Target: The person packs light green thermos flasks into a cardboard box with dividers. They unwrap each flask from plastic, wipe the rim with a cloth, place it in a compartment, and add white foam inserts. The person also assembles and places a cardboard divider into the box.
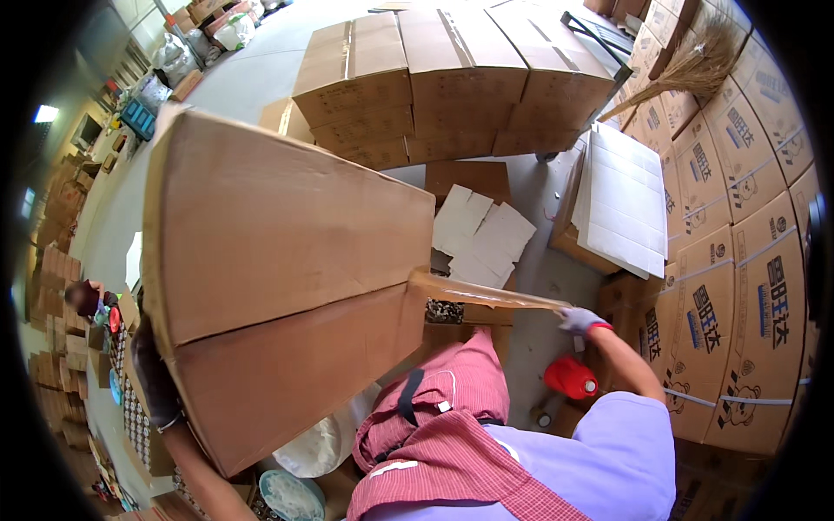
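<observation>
Carton [295, 234]: braced at left by left hand [156, 373], finger closure unclear; tape [495, 293]: pinched by right hand [577, 321], seemingly for tension.

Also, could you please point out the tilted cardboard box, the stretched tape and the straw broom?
Cardboard box [287, 247]: head view, panel above the seam.
Stretched tape [488, 293]: head view, middle of the strip.
Straw broom [699, 62]: head view, its bristles.
</observation>
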{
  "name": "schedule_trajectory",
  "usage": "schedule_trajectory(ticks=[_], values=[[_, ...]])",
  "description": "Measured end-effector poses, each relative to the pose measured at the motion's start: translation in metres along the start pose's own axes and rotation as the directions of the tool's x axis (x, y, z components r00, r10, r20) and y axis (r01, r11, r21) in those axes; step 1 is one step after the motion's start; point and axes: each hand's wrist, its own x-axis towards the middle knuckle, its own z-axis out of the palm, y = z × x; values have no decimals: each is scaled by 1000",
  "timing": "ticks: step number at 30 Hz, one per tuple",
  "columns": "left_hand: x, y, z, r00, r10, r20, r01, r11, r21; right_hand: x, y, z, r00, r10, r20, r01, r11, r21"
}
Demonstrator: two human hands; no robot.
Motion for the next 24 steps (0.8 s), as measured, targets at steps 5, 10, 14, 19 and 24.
schedule_trajectory(ticks=[5, 10, 14, 19, 24], values=[[9, 78, 40, 1000, -4, 27, 2, 996, 88, 46, -265, -60, 844, -396, -361, 484, 853, 196], [18, 117, 10, 991, 127, 40, -130, 990, 61, 93, -391, -43, 915, -247, -319, 403, 606, 686], [6, 142, -14, 994, 107, -34, -107, 994, 11, 122, -413, -20, 689, -108, -717, 650, 530, 545], [-6, 159, -45, 973, 192, -127, -171, 972, 160, 180, -352, -48, 757, 541, -367, 594, -336, 731], [-20, 151, -60, 959, 220, -180, -213, 975, 57, 232, -162, -32, 771, 603, -205, 628, -664, 406]])
